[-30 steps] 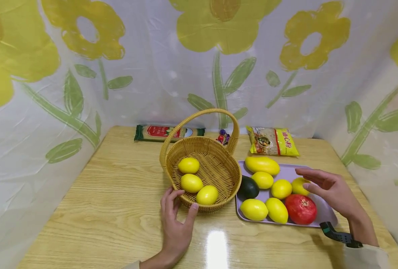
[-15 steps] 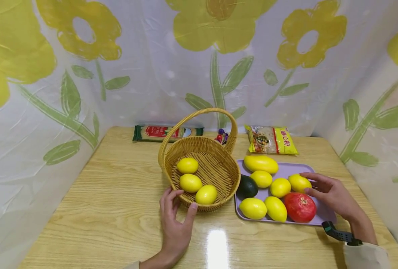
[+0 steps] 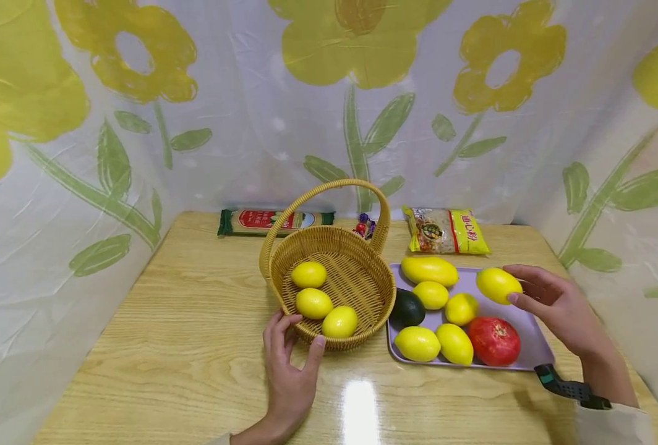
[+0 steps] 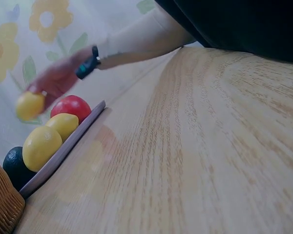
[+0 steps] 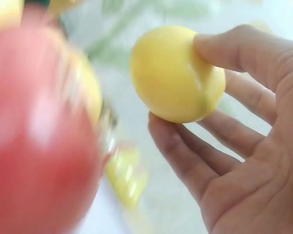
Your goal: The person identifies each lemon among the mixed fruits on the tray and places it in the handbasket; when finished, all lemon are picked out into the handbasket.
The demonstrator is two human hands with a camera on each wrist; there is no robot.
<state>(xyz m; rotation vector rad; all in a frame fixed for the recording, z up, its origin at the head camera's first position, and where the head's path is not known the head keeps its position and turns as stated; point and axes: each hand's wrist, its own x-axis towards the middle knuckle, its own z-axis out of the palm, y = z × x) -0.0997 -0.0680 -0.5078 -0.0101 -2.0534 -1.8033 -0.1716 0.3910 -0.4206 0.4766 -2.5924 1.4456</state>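
In the head view my right hand (image 3: 557, 307) pinches a lemon (image 3: 498, 285) between thumb and fingers, raised over the right part of a purple tray (image 3: 535, 340). The right wrist view shows the thumb on one side of this lemon (image 5: 173, 73) and fingertips on the other. My left hand (image 3: 291, 374) grips the near left rim of a wicker basket (image 3: 357, 278) with a tall handle. Three lemons (image 3: 314, 303) lie inside it. On the tray remain several lemons (image 3: 418, 344), a red pomegranate (image 3: 494, 341), a dark green avocado (image 3: 407, 308) and a long yellow mango (image 3: 429, 271).
Behind the basket lie a green-ended noodle packet (image 3: 276, 221) and small wrapped candies (image 3: 364, 226). A yellow food bag (image 3: 446, 231) rests behind the tray. Flower-printed curtains (image 3: 240, 123) enclose the wooden table (image 3: 195, 346) at the back and sides.
My right hand came down to the lemon at the tray's right, took hold of it and lifted it off the tray. The left hand stays at the basket rim.
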